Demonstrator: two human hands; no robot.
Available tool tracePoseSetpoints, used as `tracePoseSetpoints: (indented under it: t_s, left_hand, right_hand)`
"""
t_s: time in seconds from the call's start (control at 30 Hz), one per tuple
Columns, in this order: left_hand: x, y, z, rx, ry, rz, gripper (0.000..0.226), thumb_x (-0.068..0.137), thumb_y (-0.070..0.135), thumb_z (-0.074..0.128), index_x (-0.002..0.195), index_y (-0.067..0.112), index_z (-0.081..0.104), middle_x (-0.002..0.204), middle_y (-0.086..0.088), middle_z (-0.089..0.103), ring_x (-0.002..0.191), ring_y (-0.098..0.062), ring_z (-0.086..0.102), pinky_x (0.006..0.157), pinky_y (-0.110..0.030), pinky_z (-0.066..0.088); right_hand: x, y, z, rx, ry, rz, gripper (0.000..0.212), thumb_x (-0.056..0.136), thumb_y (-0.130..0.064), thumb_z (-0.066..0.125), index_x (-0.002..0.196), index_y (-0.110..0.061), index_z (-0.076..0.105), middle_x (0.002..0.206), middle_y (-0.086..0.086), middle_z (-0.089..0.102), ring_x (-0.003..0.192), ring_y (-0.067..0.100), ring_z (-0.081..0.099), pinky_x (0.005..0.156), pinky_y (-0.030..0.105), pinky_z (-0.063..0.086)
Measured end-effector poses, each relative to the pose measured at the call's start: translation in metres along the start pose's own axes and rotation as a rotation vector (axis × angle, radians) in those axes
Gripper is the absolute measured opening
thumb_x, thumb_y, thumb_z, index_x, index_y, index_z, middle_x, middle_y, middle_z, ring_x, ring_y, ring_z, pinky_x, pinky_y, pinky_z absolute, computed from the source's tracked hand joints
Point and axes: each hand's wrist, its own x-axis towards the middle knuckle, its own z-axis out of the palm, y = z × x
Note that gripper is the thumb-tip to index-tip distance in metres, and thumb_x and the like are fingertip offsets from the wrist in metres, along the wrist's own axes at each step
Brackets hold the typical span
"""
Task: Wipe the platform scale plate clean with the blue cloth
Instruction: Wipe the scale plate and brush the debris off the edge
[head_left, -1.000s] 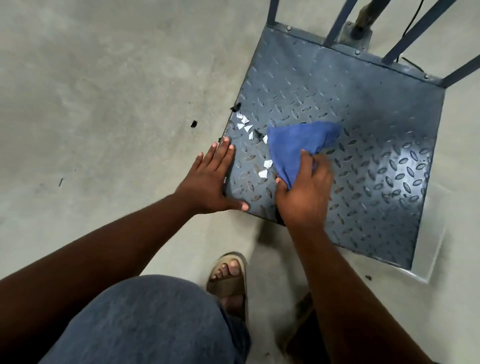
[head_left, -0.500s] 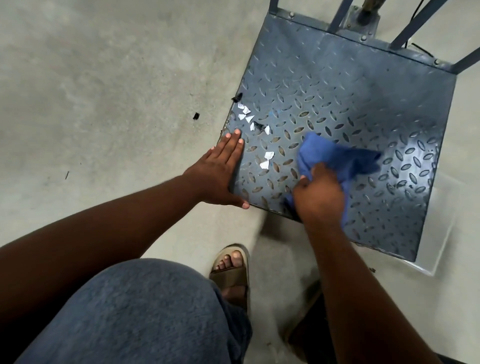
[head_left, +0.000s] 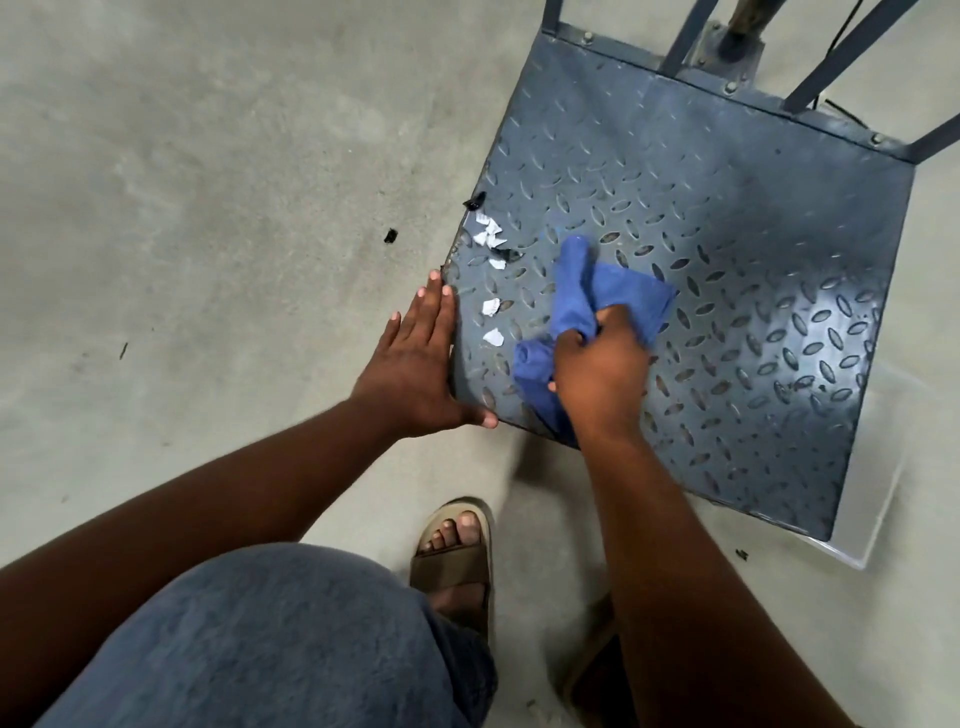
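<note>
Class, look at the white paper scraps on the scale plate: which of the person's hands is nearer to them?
Left. The left hand lies flat against the plate's edge, right beside the white paper scraps. The right hand, clutching the blue cloth, sits farther in on the scale plate.

Scale uprights (head_left: 841, 47) cut off at top edge

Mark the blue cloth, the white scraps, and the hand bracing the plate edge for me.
blue cloth (head_left: 631, 296), head view, flat part beyond the knuckles.
white scraps (head_left: 489, 235), head view, cluster near the plate's left edge.
left hand (head_left: 415, 358), head view, back of the hand.
</note>
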Motion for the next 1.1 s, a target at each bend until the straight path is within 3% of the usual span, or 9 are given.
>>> tracePoseSetpoints:
  t_s: [0.23, 0.3, 0.37, 0.53, 0.63, 0.77, 0.83, 0.97, 1.1]
  left_hand:
    - [0.001, -0.004, 0.011, -0.088, 0.034, 0.015, 0.166, 0.052, 0.101, 0.067, 0.169, 0.020, -0.019, 0.174, -0.002, -0.032, 0.165, -0.026, -0.018, 0.134, -0.049, -0.001]
    - [0.004, -0.007, 0.014, -0.073, 0.039, 0.018, 0.163, 0.051, 0.104, 0.058, 0.170, 0.020, -0.016, 0.178, -0.006, -0.022, 0.166, -0.027, -0.016, 0.135, -0.054, 0.008]
    - [0.003, -0.006, 0.013, -0.086, 0.029, 0.000, 0.166, 0.050, 0.102, 0.061, 0.168, 0.020, -0.022, 0.176, -0.003, -0.029, 0.165, -0.026, -0.017, 0.135, -0.052, 0.007]
    - [0.001, -0.005, 0.012, -0.107, 0.037, 0.017, 0.169, 0.055, 0.094, 0.075, 0.165, 0.017, -0.027, 0.171, 0.000, -0.039, 0.165, -0.027, -0.017, 0.135, -0.051, 0.009]
    - [0.001, -0.007, 0.012, -0.109, 0.028, 0.029, 0.168, 0.055, 0.096, 0.073, 0.165, 0.019, -0.028, 0.172, -0.001, -0.038, 0.165, -0.028, -0.019, 0.135, -0.054, 0.011]
    - [0.002, -0.007, 0.012, -0.114, 0.014, 0.023, 0.167, 0.056, 0.094, 0.075, 0.164, 0.020, -0.030, 0.171, 0.000, -0.040, 0.164, -0.027, -0.020, 0.135, -0.053, 0.009]
    - [0.003, -0.007, 0.012, -0.112, 0.018, 0.041, 0.168, 0.054, 0.098, 0.070, 0.164, 0.020, -0.030, 0.170, 0.000, -0.041, 0.164, -0.027, -0.021, 0.135, -0.051, 0.008]
    - [0.004, -0.011, 0.016, -0.108, 0.071, 0.062, 0.170, 0.046, 0.110, 0.051, 0.167, 0.016, -0.023, 0.172, -0.003, -0.036, 0.166, -0.026, -0.015, 0.135, -0.049, 0.012]
    - [0.005, -0.013, 0.020, -0.115, 0.091, 0.059, 0.170, 0.044, 0.114, 0.046, 0.168, 0.016, -0.019, 0.172, -0.002, -0.035, 0.166, -0.026, -0.010, 0.135, -0.042, 0.008]
  right_hand:
    - [0.024, -0.066, 0.066, 0.213, -0.137, 0.113, 0.020, 0.093, -0.017, 0.062, 0.109, -0.006, 0.059, 0.098, 0.015, 0.071, 0.088, 0.033, 0.069, 0.076, 0.044, 0.058]
    - [0.041, -0.092, 0.084, 0.317, -0.244, 0.095, 0.010, 0.093, -0.013, 0.062, 0.101, -0.009, 0.059, 0.093, 0.013, 0.070, 0.087, 0.034, 0.069, 0.078, 0.051, 0.060]
    - [0.056, -0.107, 0.085, 0.430, -0.269, 0.076, 0.008, 0.091, -0.009, 0.062, 0.089, -0.015, 0.057, 0.086, 0.008, 0.067, 0.084, 0.032, 0.070, 0.076, 0.054, 0.061]
    - [0.073, -0.079, 0.017, 0.633, -0.020, 0.121, 0.010, 0.091, -0.004, 0.058, 0.087, -0.013, 0.063, 0.076, 0.000, 0.067, 0.058, 0.014, 0.064, 0.052, 0.027, 0.054]
    - [0.074, -0.033, -0.023, 0.451, 0.219, 0.063, 0.014, 0.082, -0.018, 0.055, 0.069, -0.017, 0.051, 0.064, -0.003, 0.053, 0.054, 0.008, 0.046, 0.059, 0.029, 0.037]
    - [0.070, 0.000, -0.040, 0.146, 0.378, -0.039, 0.010, 0.096, -0.017, 0.053, 0.089, -0.009, 0.056, 0.082, 0.011, 0.056, 0.070, 0.013, 0.045, 0.067, 0.026, 0.030]
    - [0.064, 0.002, -0.020, -0.025, 0.292, -0.113, 0.016, 0.101, -0.017, 0.051, 0.098, -0.006, 0.062, 0.091, 0.016, 0.065, 0.074, 0.020, 0.055, 0.067, 0.023, 0.031]
    - [0.040, -0.028, 0.023, -0.201, -0.175, -0.442, 0.029, 0.097, -0.021, 0.053, 0.122, -0.019, 0.066, 0.122, 0.008, 0.062, 0.099, 0.028, 0.064, 0.077, 0.034, 0.048]
    - [0.037, -0.051, 0.017, 0.020, -0.064, -0.508, 0.018, 0.092, -0.021, 0.055, 0.100, -0.015, 0.070, 0.102, 0.006, 0.063, 0.083, 0.023, 0.060, 0.071, 0.033, 0.047]
